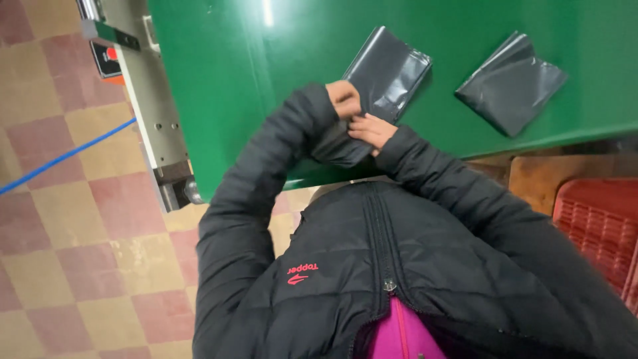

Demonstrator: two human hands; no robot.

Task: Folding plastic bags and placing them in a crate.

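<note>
A dark grey plastic bag lies flat on the green table, near the table's front edge and just ahead of the person's chest; its near end is gathered under both hands while its far end spreads out smooth and slightly glossy toward the upper right. The left hand rests on the bag's near left corner with its fingers curled down over the plastic, pinching the edge; how tightly it grips cannot be told, since the fingertips are hidden. The right hand lies just beside and below the left, the two nearly touching, its fingers bent and closed on the bag's lower edge where the plastic bunches against the sleeve. Both arms wear the sleeves of a black quilted jacket, zipped partway, with a magenta garment showing at the open collar. A second dark grey bag, folded flat and tilted, lies on the same table well apart to the right, untouched. At the table's left end stands a grey metal frame. A blue line crosses the chequered tile floor. A red plastic crate sits at the lower right.
</note>
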